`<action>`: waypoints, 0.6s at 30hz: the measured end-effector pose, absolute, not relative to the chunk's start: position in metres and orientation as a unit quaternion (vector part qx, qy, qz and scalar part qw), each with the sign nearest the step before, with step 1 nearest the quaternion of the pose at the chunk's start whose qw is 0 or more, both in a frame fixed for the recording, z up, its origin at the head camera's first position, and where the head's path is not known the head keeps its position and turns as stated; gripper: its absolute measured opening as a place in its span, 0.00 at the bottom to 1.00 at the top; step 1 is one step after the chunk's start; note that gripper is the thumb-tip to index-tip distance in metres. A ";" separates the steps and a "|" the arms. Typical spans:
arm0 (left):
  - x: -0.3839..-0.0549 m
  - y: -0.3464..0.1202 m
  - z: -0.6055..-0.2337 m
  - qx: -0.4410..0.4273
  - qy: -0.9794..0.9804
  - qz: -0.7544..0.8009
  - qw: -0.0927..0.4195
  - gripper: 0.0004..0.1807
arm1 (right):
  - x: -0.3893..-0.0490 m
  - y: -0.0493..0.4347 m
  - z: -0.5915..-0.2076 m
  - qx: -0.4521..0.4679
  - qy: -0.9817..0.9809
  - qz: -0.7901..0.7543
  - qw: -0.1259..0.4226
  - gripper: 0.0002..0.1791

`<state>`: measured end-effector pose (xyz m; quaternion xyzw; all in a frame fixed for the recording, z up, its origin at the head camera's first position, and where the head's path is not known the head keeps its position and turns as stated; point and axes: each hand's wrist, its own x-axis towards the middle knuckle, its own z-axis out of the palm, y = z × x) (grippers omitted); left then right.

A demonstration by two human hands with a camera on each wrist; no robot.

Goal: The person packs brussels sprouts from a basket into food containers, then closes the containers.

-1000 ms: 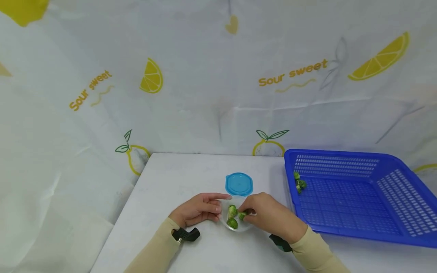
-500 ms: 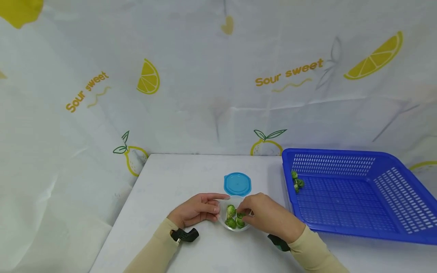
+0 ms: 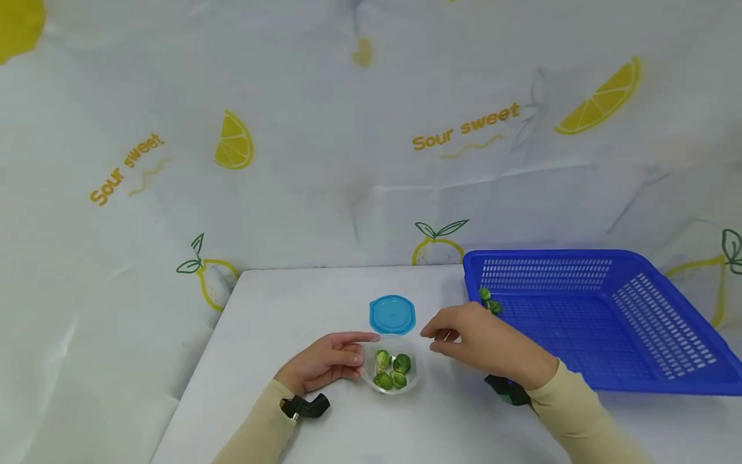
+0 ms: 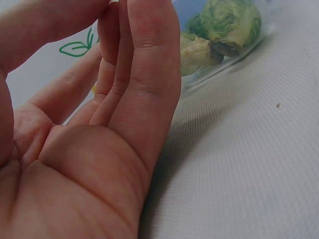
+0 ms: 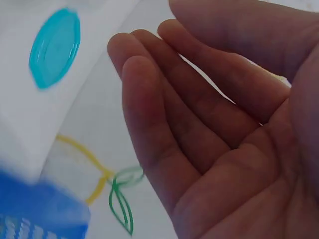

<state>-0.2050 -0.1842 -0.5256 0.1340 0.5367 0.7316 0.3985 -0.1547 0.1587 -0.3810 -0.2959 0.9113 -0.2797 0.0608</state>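
Observation:
Several green Brussels sprouts (image 3: 400, 363) lie in a small clear plastic bowl (image 3: 416, 381) on the table. My left hand (image 3: 324, 362) rests against the bowl's left side, its index finger stretched along the far rim and its thumb near the left wall. In the left wrist view, the fingers look mostly straight beside the sprouts (image 4: 224, 22). Up and to the right of the bowl is my right hand (image 3: 481, 341), loosely bent and holding nothing; its bare palm and fingers (image 5: 144, 99) show in the right wrist view. A blue lid (image 3: 392, 314) lies just behind the bowl.
On the right stands a large blue plastic basket (image 3: 545, 254) with slotted walls. A few more sprouts (image 3: 491, 304) sit in its left corner, partly behind my right hand. A white sheet printed with lemons (image 3: 324, 161) hangs behind the white table (image 3: 290, 303).
My right hand has let go of a sprout in the bowl and moved up and right, away from it. The left hand stays at the bowl. The head view has shifted slightly.

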 end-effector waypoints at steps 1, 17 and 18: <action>-0.204 -0.185 -0.525 0.135 0.535 0.733 0.397 0.35 | -0.157 0.166 -0.376 -0.290 0.914 -0.279 0.057 0.09; -0.201 -0.185 -0.523 0.141 0.532 0.734 0.398 0.33 | -0.233 0.289 -0.395 -0.172 0.930 -0.294 0.137 0.17; -0.201 -0.185 -0.523 0.141 0.532 0.734 0.398 0.33 | -0.237 0.292 -0.399 -0.169 0.928 -0.298 0.144 0.17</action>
